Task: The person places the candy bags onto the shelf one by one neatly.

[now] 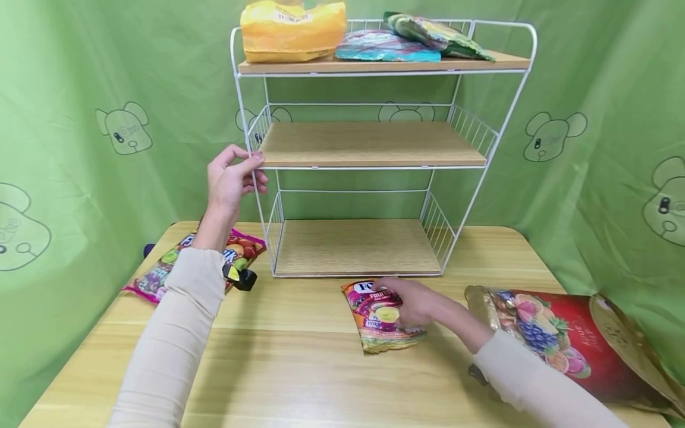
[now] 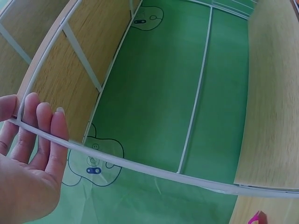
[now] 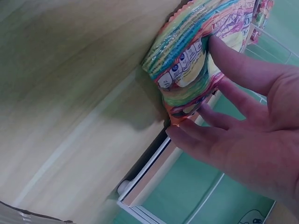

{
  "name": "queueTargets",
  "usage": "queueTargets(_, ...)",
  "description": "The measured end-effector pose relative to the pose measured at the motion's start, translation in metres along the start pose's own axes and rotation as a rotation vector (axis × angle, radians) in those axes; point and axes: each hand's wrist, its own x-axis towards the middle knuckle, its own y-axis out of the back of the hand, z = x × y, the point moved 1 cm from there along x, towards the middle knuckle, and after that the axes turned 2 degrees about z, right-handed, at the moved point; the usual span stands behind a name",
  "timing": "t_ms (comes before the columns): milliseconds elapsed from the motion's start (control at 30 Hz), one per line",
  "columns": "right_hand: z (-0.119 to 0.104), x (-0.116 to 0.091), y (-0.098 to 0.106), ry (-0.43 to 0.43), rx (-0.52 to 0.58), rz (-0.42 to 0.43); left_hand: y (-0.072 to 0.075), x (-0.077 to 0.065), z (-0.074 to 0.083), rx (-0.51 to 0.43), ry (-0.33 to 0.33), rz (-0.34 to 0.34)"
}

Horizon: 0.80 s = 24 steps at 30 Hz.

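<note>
My left hand [image 1: 230,176] grips the left front corner of the white wire shelf rack [image 1: 374,167] at its middle board. In the left wrist view, the fingers [image 2: 44,123] curl round the white frame, with the thumb at the board's edge. On the table before the rack, my right hand [image 1: 414,302] holds a small FOX'S fruits candy bag [image 1: 369,315] by its right side. The right wrist view has the thumb on the face of the candy bag [image 3: 187,65] and the other fingers along its edge.
A large red and gold fruit-print bag [image 1: 562,339] lies on the right of the table [image 1: 299,380]. Behind my left forearm is a pink-edged candy bag [image 1: 243,246]. The top board carries a yellow bag [image 1: 294,35], a blue bag [image 1: 385,47] and a green bag [image 1: 439,35].
</note>
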Motion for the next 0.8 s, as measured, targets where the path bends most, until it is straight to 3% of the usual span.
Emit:
queueTargets(300,0.000,-0.003,-0.002,-0.026,0.019,0.019,-0.002,-0.001,-0.002,0.003,0.011,-0.003)
queueTargets(567,0.000,-0.006,0.000,-0.072,-0.067,0.085,-0.002,-0.002,-0.002,0.007,0.006,0.005)
queueTargets(800,0.011,-0.006,0.008,-0.109,-0.055,0.017,0.000,-0.001,-0.002,0.007,-0.003,0.004)
